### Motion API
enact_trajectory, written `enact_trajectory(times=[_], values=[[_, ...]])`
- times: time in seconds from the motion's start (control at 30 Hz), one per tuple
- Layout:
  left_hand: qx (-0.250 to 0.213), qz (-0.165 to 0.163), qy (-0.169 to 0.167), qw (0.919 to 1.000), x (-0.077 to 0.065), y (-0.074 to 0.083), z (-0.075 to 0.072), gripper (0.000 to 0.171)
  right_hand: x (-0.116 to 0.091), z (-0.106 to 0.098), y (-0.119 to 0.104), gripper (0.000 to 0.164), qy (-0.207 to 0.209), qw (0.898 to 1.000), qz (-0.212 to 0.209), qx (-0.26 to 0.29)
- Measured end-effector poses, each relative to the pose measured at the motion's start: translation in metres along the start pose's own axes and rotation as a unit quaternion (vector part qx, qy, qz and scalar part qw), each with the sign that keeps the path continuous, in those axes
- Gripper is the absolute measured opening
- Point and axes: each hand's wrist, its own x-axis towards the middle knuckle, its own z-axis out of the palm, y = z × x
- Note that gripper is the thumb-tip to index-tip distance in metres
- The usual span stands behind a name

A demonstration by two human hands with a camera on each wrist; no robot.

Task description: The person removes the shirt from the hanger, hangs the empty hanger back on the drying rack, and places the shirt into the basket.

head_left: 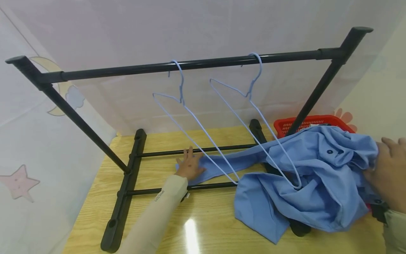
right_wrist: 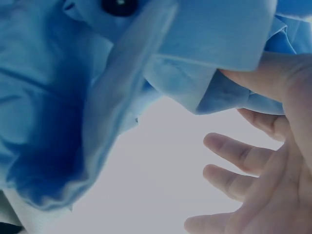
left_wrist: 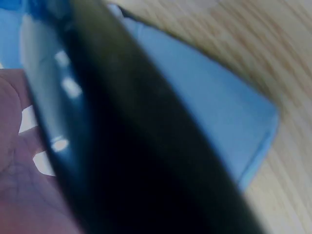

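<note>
A blue buttoned shirt (head_left: 320,176) lies bunched at the right of the rack, one sleeve (head_left: 222,165) stretched left between the rack's lower bars. My left hand (head_left: 190,165) rests on that sleeve with its fingers spread. In the left wrist view a dark bar (left_wrist: 126,126) crosses in front of the palm (left_wrist: 29,190), hiding much of the hand, with a blue cloth end (left_wrist: 209,102) beyond it. At the far right my right hand (head_left: 390,173) pinches the shirt's edge between thumb and forefinger; the other fingers (right_wrist: 239,153) are spread away from the cloth.
Two light-blue wire hangers, one on the left (head_left: 182,100) and one on the right (head_left: 250,95), hang from the black rack's top bar (head_left: 215,62). A red basket (head_left: 317,120) stands behind the shirt at the right. The rack stands on a wooden table (head_left: 222,222) before a curtain-like backdrop.
</note>
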Motion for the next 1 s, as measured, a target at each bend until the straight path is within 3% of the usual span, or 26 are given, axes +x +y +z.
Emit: enact_trajectory(times=[0.13,0.27,0.47,0.67,0.8,0.83,0.9,0.93,1.0], values=[[0.025,0.015,0.010,0.9995,0.001,0.006,0.004,0.036,0.000,-0.006,-0.007,0.078,0.005,1.000,-0.009,0.007],[0.023,0.054,0.042,0.9974,-0.002,0.011,0.007,0.016,-0.003,-0.012,-0.013,0.090,0.007,1.000,-0.013,0.023],[-0.018,0.143,0.061,0.9877,-0.011,0.027,0.007,0.008,-0.008,-0.012,-0.013,0.100,0.033,0.998,-0.011,0.043],[-0.081,0.221,0.042,0.9710,-0.023,0.054,0.005,0.008,-0.011,-0.017,-0.016,0.100,0.006,0.999,0.011,0.040],[-0.116,0.262,0.034,0.9576,-0.028,0.069,0.006,0.010,-0.014,-0.025,-0.021,0.107,0.010,0.999,-0.044,0.025],[-0.122,0.273,0.037,0.9535,-0.028,0.072,0.007,0.010,-0.014,-0.026,-0.022,0.093,0.011,0.998,-0.065,0.017],[-0.131,0.293,0.046,0.9458,-0.030,0.076,0.007,0.009,-0.015,-0.029,-0.025,0.097,-0.003,0.995,-0.096,-0.009],[-0.134,0.300,0.050,0.9430,-0.031,0.078,0.007,0.009,-0.016,-0.029,-0.026,0.089,-0.014,0.994,-0.108,-0.023],[-0.144,0.311,0.054,0.9378,-0.033,0.083,0.007,0.010,-0.018,-0.030,-0.029,0.095,-0.040,0.990,-0.128,-0.051]])
